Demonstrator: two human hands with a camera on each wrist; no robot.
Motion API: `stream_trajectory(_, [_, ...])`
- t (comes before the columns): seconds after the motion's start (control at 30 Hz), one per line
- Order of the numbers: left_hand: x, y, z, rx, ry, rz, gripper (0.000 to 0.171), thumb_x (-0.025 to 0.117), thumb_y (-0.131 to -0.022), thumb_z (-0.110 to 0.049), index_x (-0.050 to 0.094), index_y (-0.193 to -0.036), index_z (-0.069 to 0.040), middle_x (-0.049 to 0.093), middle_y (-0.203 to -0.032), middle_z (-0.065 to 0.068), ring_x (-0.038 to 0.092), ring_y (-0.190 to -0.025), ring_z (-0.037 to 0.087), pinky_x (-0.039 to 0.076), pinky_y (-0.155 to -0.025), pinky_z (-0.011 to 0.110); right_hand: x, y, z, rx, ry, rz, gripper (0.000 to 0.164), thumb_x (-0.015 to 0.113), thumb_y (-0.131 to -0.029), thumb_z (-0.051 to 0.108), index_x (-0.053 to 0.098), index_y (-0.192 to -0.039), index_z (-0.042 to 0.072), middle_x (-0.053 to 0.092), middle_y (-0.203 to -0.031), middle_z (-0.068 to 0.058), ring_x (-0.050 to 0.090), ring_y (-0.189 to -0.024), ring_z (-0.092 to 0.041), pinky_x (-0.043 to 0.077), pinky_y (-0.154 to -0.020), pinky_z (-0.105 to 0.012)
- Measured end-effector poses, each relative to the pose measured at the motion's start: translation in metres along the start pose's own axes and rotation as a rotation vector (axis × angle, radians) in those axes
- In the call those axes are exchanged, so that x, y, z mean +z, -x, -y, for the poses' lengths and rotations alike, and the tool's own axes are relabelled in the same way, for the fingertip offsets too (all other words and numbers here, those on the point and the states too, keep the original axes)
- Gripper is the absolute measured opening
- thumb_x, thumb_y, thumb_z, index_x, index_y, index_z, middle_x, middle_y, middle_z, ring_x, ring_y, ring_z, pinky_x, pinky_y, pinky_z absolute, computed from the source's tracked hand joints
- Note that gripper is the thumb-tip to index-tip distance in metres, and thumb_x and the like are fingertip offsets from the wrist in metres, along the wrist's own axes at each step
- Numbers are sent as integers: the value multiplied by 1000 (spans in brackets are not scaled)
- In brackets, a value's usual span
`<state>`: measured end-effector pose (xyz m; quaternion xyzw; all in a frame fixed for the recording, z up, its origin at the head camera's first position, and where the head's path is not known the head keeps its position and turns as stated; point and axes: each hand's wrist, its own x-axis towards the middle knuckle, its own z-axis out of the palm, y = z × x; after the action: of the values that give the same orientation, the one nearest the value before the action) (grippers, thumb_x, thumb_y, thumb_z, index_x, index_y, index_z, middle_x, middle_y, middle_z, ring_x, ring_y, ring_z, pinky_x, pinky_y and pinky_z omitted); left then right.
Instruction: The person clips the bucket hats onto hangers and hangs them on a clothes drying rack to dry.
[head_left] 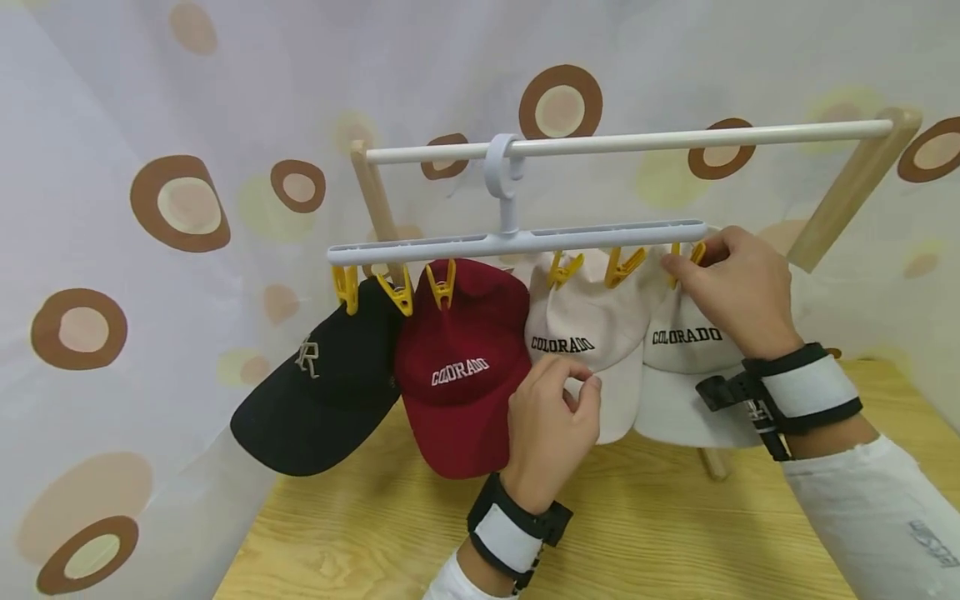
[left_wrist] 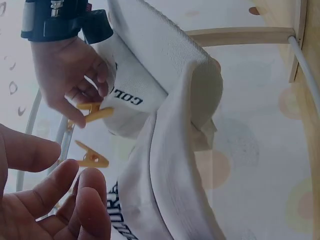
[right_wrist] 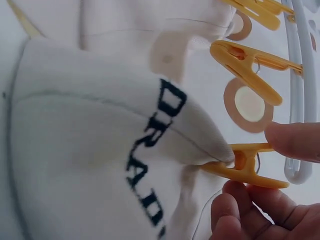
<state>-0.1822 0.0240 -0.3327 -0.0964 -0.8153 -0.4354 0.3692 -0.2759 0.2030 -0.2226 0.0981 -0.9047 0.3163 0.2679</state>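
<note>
At the right end of the white clip hanger [head_left: 465, 247], my right hand [head_left: 742, 287] pinches a yellow clip [right_wrist: 244, 172], thumb on one arm and fingers under the other. The clip's tip bites the edge of the rightmost white cap [head_left: 678, 360], lettered COLORADO. My left hand [head_left: 551, 417] is loosely curled and holds nothing, in front of the other white cap [head_left: 588, 321] and the red cap [head_left: 468, 342]. Fingers and thumb show apart in the left wrist view. A black cap [head_left: 337, 400] hangs tilted at the hanger's left end.
The hanger hooks over a white rail [head_left: 637, 143] between wooden posts [head_left: 855, 192]. Several other yellow clips [head_left: 442, 287] hang along it. Below lies a wood-grain table [head_left: 337, 533]; a patterned curtain [head_left: 247, 83] hangs behind.
</note>
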Motion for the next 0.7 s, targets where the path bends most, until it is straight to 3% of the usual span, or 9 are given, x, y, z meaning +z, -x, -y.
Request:
stream_trajectory(0.23, [-6,10,0,-1,13,-8,4,64,-84,-15,66,-81,-16,60,-79,-5,49,-56,1,38,-52,13,-13,4,-16,39,5,-1,53,61,-86,44,58,-97,-7,61,-86,-24,50,-66,-27,36,-46,-33])
stream_trajectory(0.5, [-15,18,3,-3,-2,-4,4,65,-85,-15,66,-81,-15,59,-77,-4,51,-56,4,38,-52,13,-12,5,-18,49,-28,12,57,57,-88,44,56,-114,-7,62,-102,-27,53,-81,-29,38,-58,-32])
stream_trajectory(0.7, [-25,24,5,-15,-2,-3,4,64,-86,-15,66,-83,-14,61,-81,-4,50,-58,4,38,-51,12,-16,18,-14,63,-84,17,53,56,-90,39,51,-123,-3,59,-109,-18,50,-80,-12,38,-62,-21])
